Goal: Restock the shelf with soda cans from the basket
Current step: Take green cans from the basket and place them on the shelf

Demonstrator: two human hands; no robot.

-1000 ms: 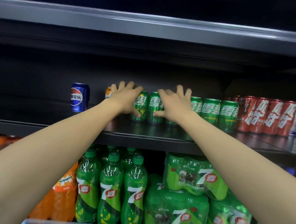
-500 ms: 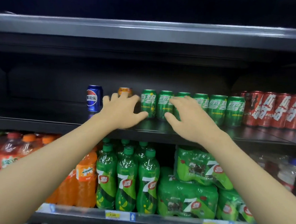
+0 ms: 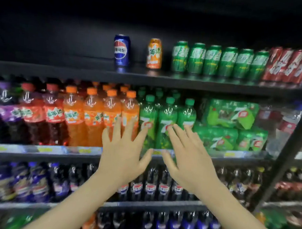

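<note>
Both hands are up in front of the bottles, backs to the camera. The left hand [image 3: 121, 155] has a wide grip, fingers spread, holding nothing. The right hand [image 3: 190, 158] is the same. The soda cans stand on the top shelf [image 3: 60, 70] at 12 o'clock: a blue can [image 3: 121, 50], an orange can [image 3: 154, 53], then green cans [image 3: 220, 60] and red cans [image 3: 289, 65] toward 2 o'clock.
</note>
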